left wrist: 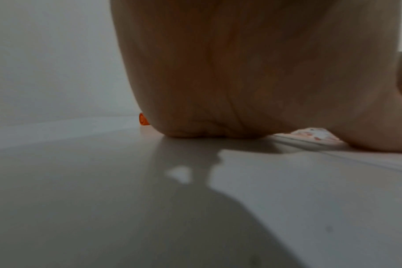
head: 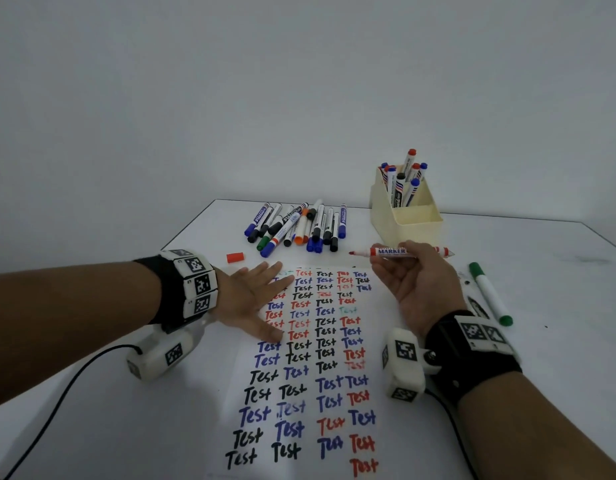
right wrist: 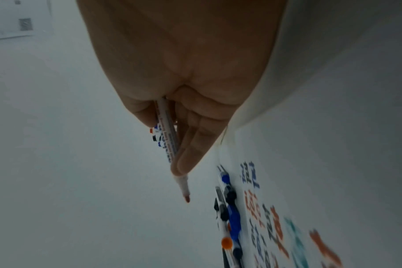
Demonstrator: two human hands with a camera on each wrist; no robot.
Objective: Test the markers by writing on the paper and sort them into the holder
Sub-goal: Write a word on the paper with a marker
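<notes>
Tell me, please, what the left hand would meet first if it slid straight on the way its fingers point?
The left hand lies flat on the paper, fingers pointing up and right. Straight on lies more paper, then probably the red marker in the right hand, though that marker looks raised, so depth is unclear.

Right hand (right wrist: 184, 76) grips uncapped red marker (right wrist: 170, 145) — tip down, off the paper (right wrist: 333, 163). Loose markers (right wrist: 230, 214) lie along the paper's edge — blurred writing beside.
</notes>
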